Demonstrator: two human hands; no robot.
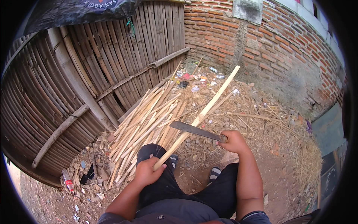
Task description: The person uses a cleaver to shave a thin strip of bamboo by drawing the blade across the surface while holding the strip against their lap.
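My left hand is closed round the near end of a long pale strip of split bamboo or wood, resting by my left knee. The strip slants away to the far right, its far end raised in front of the brick wall. My right hand grips the handle of a machete, whose dark broad blade points left and lies across the strip near its middle. From this view I cannot tell whether the edge has entered the strip.
A pile of similar strips lies left of the held one, beside a bamboo fence. Behind stands a brick wall with scattered litter at its foot. A plastic bottle lies at the lower left; dry straw covers ground at right.
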